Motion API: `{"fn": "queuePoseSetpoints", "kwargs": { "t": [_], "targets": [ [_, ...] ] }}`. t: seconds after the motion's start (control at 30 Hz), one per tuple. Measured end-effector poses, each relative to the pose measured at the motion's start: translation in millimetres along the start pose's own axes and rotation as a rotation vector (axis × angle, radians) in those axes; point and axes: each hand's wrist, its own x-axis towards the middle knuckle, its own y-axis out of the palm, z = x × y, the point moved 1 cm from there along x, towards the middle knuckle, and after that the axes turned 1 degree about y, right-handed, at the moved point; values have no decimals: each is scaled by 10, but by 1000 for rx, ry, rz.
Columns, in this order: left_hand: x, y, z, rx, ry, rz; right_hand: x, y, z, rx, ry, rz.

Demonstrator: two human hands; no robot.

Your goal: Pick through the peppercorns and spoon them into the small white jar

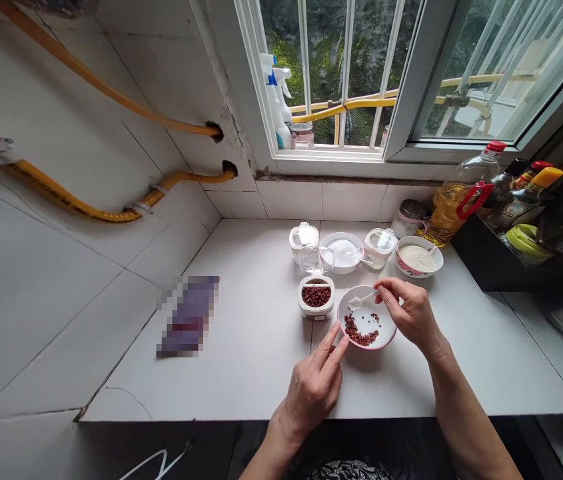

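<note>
A white bowl (381, 327) with a pink rim stands on the counter, holding a loose layer of reddish-brown Sichuan peppercorns (361, 335). My right hand (408, 310) pinches the handle of a small white spoon (356, 303), whose scoop is inside the bowl near its upper left wall. At the bowl's lower left rim rests my left hand (316, 380), with two fingers stretched out against the edge; its thumb is hidden. Just left of the bowl, a clear-lidded seasoning jar (316, 297) stands with its lid raised, nearly full of the same peppercorns.
Behind are two white-lidded jars (304, 241), a bowl of white granules (342, 252) and a floral bowl of pale grains (418, 259). An oil bottle (448, 207) and a black box of bottles (491, 257) stand right. A blurred purple packet (188, 320) lies left.
</note>
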Motion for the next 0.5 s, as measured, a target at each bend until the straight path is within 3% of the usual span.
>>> {"fn": "queuePoseSetpoints", "kwargs": {
  "t": [0.2,0.5],
  "targets": [
    [-9,3,0,-1,-9,-3,-21,119,-30,-125,0,256],
    [-15,-1,3,-10,-14,-1,-16,34,-47,-13,149,279]
  ]
}}
